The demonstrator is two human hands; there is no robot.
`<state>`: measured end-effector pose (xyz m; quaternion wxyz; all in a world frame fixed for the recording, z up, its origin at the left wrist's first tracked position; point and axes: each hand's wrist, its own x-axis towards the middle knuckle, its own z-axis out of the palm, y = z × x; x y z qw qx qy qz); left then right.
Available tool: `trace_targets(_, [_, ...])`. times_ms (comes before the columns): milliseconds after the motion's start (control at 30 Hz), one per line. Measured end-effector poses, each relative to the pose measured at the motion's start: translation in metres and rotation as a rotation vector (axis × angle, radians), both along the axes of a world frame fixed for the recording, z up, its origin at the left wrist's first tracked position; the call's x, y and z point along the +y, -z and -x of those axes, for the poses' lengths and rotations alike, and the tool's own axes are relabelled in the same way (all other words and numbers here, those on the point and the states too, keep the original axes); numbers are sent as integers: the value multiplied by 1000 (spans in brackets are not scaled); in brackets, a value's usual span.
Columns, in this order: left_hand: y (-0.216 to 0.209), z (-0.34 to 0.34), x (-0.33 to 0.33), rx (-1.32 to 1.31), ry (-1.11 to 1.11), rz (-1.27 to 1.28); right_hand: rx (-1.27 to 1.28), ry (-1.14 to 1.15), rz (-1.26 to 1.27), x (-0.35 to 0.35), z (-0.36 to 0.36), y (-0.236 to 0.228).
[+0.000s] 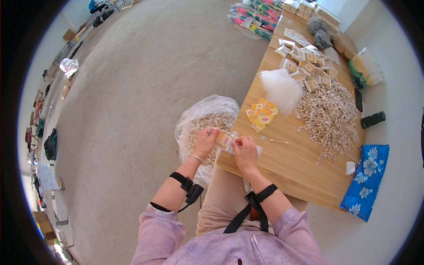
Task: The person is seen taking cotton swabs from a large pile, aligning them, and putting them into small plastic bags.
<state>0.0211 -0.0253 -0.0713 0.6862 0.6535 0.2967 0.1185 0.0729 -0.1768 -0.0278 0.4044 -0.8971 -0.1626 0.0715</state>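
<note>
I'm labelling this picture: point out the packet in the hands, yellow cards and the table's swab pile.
Packet (225, 140): head view, its yellow middle.
Yellow cards (262, 115): head view, middle of the spread.
Swab pile (329, 115): head view, middle of the heap.

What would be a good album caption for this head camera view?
Left hand and right hand pinch a small clear packet beside a wooden table bearing heaped cotton swabs.

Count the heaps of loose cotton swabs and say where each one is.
2: one heap on the wooden table, the other heap in the translucent plastic bag beside it.
</note>
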Motion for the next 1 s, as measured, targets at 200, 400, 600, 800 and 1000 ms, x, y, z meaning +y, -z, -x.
trace_targets(200, [6,-1,1,-32,14,52,3,-18,13,10,-3,3])
trace_targets(400, [13,-3,0,-6,34,15,-13,-7,-47,0,-2,8])
trace_targets(600, [21,-3,18,121,83,-1,-428,125,60,-60,-30,14])
trace_targets(800, [-10,-14,24,29,-177,-661,-451,168,230,-133,-71,12])
trace_targets(1000, [-39,-50,-101,-279,426,-1060,-441,157,222,-139,-46,37])
